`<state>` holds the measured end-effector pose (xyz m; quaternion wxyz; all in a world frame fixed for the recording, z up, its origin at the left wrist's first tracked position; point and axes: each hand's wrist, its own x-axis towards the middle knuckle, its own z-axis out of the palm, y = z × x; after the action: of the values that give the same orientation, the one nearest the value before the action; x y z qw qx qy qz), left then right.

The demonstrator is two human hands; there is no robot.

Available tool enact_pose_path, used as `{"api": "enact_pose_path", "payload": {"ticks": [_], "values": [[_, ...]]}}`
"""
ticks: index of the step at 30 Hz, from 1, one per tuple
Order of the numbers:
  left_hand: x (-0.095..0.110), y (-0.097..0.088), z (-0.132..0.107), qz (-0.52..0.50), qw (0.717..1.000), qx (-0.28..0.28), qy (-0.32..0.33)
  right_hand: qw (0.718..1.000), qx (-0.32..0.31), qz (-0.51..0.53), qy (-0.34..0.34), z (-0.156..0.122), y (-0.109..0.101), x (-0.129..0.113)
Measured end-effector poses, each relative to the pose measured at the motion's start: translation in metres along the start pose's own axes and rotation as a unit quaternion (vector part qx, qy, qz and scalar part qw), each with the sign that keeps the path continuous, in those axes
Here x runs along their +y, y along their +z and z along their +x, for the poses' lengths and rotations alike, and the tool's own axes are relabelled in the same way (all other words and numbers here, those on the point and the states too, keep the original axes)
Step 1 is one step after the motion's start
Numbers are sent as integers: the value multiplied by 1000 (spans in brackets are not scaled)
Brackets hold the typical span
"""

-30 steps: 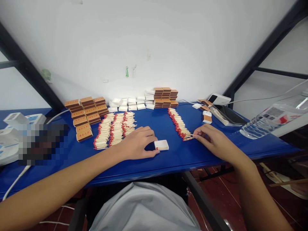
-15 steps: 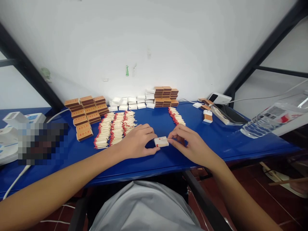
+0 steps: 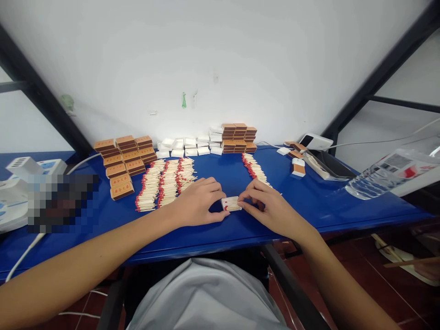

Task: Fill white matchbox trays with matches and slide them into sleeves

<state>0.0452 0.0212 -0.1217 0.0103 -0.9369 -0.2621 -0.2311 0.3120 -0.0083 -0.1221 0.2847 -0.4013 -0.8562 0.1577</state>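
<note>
A small white matchbox tray [image 3: 231, 204] with red-tipped matches in it lies on the blue table [image 3: 309, 201] between my hands. My left hand [image 3: 196, 201] rests on the table with curled fingers that pinch the tray's left end. My right hand [image 3: 271, 206] pinches its right end, fingertips on the matches. Rows of loose matches [image 3: 165, 183] lie to the left behind my left hand. Another row of matches [image 3: 252, 167] lies behind my right hand.
Stacks of brown matchbox sleeves [image 3: 123, 158] stand at the back left, more brown sleeves [image 3: 239, 137] at the back middle, white empty trays [image 3: 189, 147] between them. A phone and a charger [image 3: 318, 158] lie at the right, a plastic water bottle [image 3: 385, 176] beyond, a power strip [image 3: 24, 169] at the far left.
My right hand left the right-hand row of matches and came across to the tray. Red match heads now show in the tray. My left hand stayed on the tray.
</note>
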Motion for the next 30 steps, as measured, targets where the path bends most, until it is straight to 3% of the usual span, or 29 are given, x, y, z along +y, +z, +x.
{"api": "enact_pose_path", "payload": {"ticks": [10, 23, 30], "values": [[0, -1, 0, -3, 1000, -1, 1, 999, -34, 9, 2, 6, 4, -4], [1, -1, 0, -11, 1000, -7, -4, 999, -9, -30, 16, -2, -9, 1], [0, 1, 0, -14, 1000, -6, -5, 998, 43, -21, 40, -17, -20, 13]]}}
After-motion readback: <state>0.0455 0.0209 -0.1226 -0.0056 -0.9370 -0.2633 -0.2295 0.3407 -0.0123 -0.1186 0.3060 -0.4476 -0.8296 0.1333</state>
